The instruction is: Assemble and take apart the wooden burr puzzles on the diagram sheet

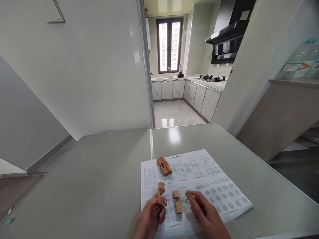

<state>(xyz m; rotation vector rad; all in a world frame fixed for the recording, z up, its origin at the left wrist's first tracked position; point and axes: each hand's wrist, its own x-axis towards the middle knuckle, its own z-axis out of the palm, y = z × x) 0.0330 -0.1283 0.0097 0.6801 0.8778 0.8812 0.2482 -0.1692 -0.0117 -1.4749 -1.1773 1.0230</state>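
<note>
Left hand (155, 211): thumb and fingers closed around a notched block (160, 188), its end poking up clear. Right hand (206, 210): thumb and fingertips pinching a second block (188, 195). Loose block (178, 207) lies on printed sheet (231, 192) between the hands; from it, held blocks at 10 and 2 o'clock, paired bars (164, 166) side by side at 11, same sheet

At twelve o'clock stands a dark-framed, two-paned glass window (169, 46); toward one, a black, angular range hood (226, 32); at two, a black-grated gas hob (211, 78) and, farther out, a clear plastic bottle (309, 52) with turquoise cap.
</note>
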